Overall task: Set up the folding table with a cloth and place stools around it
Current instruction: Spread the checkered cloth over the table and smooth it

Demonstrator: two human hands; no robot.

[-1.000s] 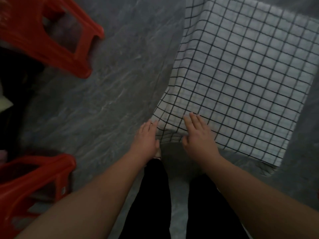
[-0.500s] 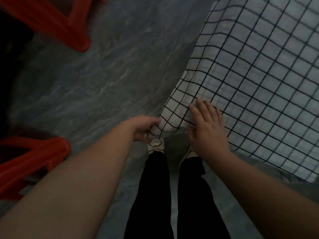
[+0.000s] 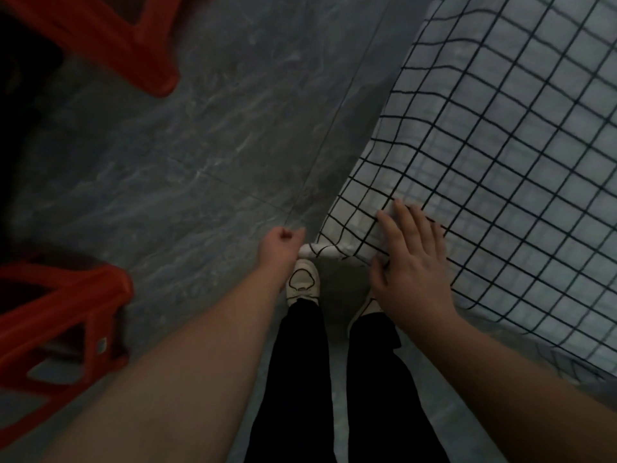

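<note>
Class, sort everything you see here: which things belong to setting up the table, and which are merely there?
Belongs to the job: checked cloth; upper red stool; lower red stool; left hand; right hand.

Merely there: grey floor; white shoe.

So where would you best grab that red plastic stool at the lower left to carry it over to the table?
Probably by an upper side rail of the red plastic stool, reaching down from above. It seems to lie tilted, with open cut-outs between the bars, so fingers could hook through a gap and wrap a bar. The left hand is nearer, though it now pinches the corner of the white black-checked cloth.
</note>
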